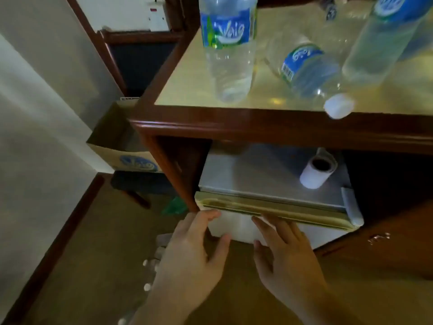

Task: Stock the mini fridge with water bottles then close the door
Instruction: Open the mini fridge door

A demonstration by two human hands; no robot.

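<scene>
Both hands lie open-fingered on the white mini fridge door (236,227), the left hand (192,249) at its free left corner, the right hand (283,249) just beside. Above the door, clear blue-labelled plastic water bottles (228,48) wait on the cream cabinet top (182,87), beyond reach.

Blue bottle labels (228,29), cardboard box logo (138,163), script too blurred to read

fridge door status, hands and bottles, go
Left hand and right hand open, fingertips at fridge door top edge. Three water bottles on countertop, unstocked. Nothing blocking.
</scene>
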